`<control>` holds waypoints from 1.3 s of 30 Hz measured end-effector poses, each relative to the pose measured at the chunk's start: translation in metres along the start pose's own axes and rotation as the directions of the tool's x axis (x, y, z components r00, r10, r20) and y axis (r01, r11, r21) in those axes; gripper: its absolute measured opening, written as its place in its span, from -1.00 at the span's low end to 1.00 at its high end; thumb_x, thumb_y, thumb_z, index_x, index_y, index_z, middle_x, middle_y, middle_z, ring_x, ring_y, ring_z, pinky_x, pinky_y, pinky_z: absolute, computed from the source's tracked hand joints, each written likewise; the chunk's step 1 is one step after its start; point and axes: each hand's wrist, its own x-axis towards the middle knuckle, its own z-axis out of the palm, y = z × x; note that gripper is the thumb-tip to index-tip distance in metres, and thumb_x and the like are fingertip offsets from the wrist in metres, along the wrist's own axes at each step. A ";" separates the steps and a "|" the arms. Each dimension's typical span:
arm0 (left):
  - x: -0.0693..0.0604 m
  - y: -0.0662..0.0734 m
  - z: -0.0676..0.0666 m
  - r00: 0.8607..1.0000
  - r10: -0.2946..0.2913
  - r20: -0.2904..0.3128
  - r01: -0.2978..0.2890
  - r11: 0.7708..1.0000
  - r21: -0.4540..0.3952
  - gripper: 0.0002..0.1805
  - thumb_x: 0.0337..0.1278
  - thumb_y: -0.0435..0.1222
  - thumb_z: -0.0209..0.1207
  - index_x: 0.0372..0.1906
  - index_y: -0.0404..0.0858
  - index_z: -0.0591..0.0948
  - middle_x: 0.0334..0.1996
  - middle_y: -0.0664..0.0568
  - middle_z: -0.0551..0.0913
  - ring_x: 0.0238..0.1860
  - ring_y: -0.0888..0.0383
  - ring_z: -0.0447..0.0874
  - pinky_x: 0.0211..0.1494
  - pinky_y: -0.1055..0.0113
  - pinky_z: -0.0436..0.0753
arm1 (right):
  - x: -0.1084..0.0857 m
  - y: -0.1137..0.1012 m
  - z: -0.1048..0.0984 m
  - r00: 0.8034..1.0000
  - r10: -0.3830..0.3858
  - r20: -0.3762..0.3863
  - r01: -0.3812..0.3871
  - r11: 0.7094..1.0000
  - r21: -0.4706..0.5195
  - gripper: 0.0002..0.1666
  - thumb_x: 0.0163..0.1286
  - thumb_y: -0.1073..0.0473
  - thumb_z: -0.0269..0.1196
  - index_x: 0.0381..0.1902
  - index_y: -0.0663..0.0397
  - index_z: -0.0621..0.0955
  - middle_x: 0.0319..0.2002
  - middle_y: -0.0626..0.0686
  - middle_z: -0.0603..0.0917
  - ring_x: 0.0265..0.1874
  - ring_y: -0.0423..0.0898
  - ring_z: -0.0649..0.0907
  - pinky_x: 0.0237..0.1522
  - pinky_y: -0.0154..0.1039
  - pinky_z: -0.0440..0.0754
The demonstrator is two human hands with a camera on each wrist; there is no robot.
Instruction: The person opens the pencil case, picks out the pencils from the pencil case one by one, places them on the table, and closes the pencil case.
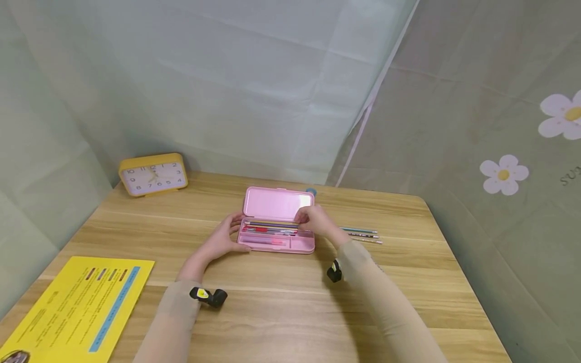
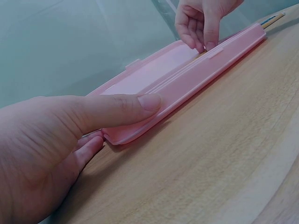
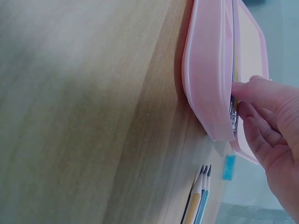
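Note:
A pink pencil case (image 1: 301, 245) lies on the table with its lid (image 1: 268, 201) raised at the back. Inside are several pencils and pens, including a red-capped pen (image 1: 256, 229) and a pinkish pen (image 1: 272, 242) in the front section. My left hand (image 1: 220, 241) holds the case's left end, its thumb along the front wall in the left wrist view and its fingers around the end. Over the right half of the case, my right hand (image 1: 317, 221) pinches a striped pencil (image 3: 236, 70) between thumb and fingers, low in the back section. The fingers partly hide that pencil's end.
Three pencils (image 1: 363, 235) lie on the table right of the case, points toward it in the right wrist view. A small blue item (image 1: 310, 191) sits behind the lid. A yellow clock (image 1: 154, 174) stands at back left; a yellow printed sheet (image 1: 77, 307) lies front left.

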 end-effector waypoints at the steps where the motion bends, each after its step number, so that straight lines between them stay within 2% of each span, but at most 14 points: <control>1: 0.000 0.000 0.000 1.000 0.001 0.000 -0.001 1.000 -0.001 0.21 -0.22 -0.31 0.54 0.48 -0.47 -0.01 0.41 -0.44 0.14 0.42 -0.38 0.19 0.51 -0.10 0.26 | 0.000 0.000 0.000 1.000 -0.003 0.000 0.003 1.000 0.001 -0.82 0.06 0.50 0.39 -0.36 0.24 0.67 -0.38 0.12 0.75 -0.39 -0.11 0.70 -0.26 -0.44 0.72; 13: 0.000 -0.002 0.001 1.000 -0.006 -0.001 0.006 1.000 0.008 0.21 -0.21 -0.30 0.54 0.48 -0.46 -0.02 0.42 -0.44 0.14 0.42 -0.38 0.18 0.51 -0.11 0.26 | 0.001 0.000 0.001 1.000 -0.010 -0.001 0.010 1.000 -0.011 -0.78 0.01 0.48 0.43 -0.35 0.22 0.67 -0.38 0.10 0.74 -0.39 -0.13 0.68 -0.25 -0.42 0.72; 27: 0.000 0.001 0.001 1.000 -0.003 -0.001 0.003 1.000 -0.007 0.21 -0.21 -0.32 0.54 0.48 -0.47 -0.02 0.41 -0.44 0.13 0.41 -0.38 0.19 0.51 -0.10 0.26 | -0.002 -0.003 0.001 1.000 -0.006 -0.006 0.006 1.000 -0.005 -0.82 0.08 0.45 0.40 -0.33 0.22 0.67 -0.35 0.12 0.75 -0.34 -0.09 0.71 -0.20 -0.41 0.73; 39: 0.002 -0.004 0.001 1.000 0.024 -0.004 -0.024 1.000 -0.008 0.21 -0.23 -0.33 0.55 0.47 -0.48 -0.02 0.39 -0.46 0.15 0.40 -0.41 0.20 0.50 -0.12 0.26 | -0.004 -0.003 0.002 1.000 0.014 0.005 -0.014 1.000 -0.019 -0.80 0.05 0.45 0.41 -0.33 0.18 0.69 -0.37 0.08 0.75 -0.37 -0.13 0.71 -0.24 -0.46 0.71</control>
